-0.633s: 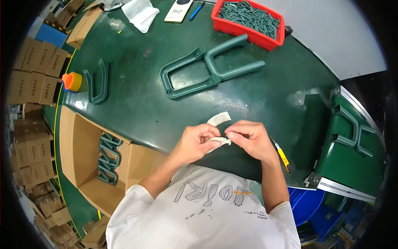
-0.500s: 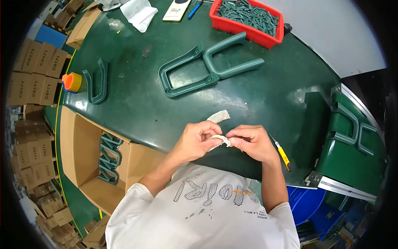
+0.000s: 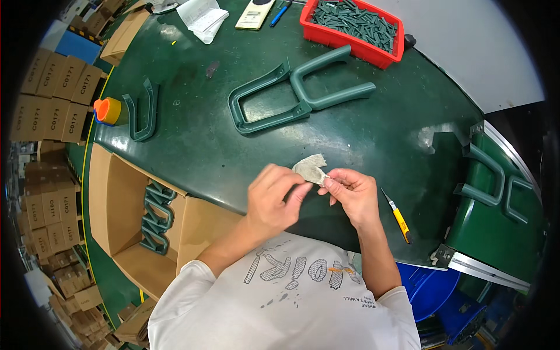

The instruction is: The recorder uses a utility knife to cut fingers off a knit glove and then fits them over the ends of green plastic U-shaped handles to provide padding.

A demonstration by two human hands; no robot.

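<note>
The right hand [image 3: 352,197] pinches an off-white fabric piece [image 3: 310,169] over the green table [image 3: 192,140]; the left hand [image 3: 272,201] curls beside it, but whether that one grips anything I cannot tell.

The crumpled strip [image 3: 308,168] near the middle of the frame looks like off-white knitted cloth, matt and rough, with a frayed edge. Beneath it, the dark green surface [image 3: 192,151] is smooth and glossy, scuffed in places. The U-shaped green parts [image 3: 268,125] at upper centre look like smooth, semi-gloss plastic. The red bin [image 3: 319,35] is shiny plastic; the cutter [image 3: 401,223] at right has a smooth yellow plastic handle. At lower left, the carton [image 3: 104,198] is matt brown cardboard. Creased white paper [image 3: 204,20] lies upper left.
</note>
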